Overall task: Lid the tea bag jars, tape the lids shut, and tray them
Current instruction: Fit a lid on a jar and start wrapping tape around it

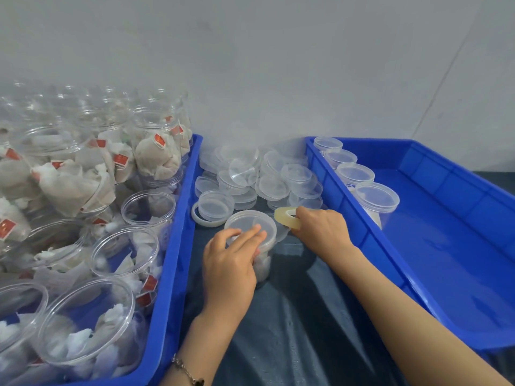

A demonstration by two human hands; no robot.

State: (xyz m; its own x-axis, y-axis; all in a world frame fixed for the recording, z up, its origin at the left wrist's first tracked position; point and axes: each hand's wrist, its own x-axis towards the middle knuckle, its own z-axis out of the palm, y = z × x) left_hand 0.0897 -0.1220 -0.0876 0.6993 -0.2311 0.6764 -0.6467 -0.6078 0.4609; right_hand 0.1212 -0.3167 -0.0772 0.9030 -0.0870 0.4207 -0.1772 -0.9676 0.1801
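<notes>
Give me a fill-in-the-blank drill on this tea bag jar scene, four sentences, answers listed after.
1. The left hand grips the lidded jar standing on the dark ____ between the two trays.
2. The right hand holds a roll of ____.
3. The blue tray on the right holds ____ lidded jars in a row.
4. The jars in the blue tray on the left have no ____ on them.

Missing words: table; tape; four; lids
</notes>
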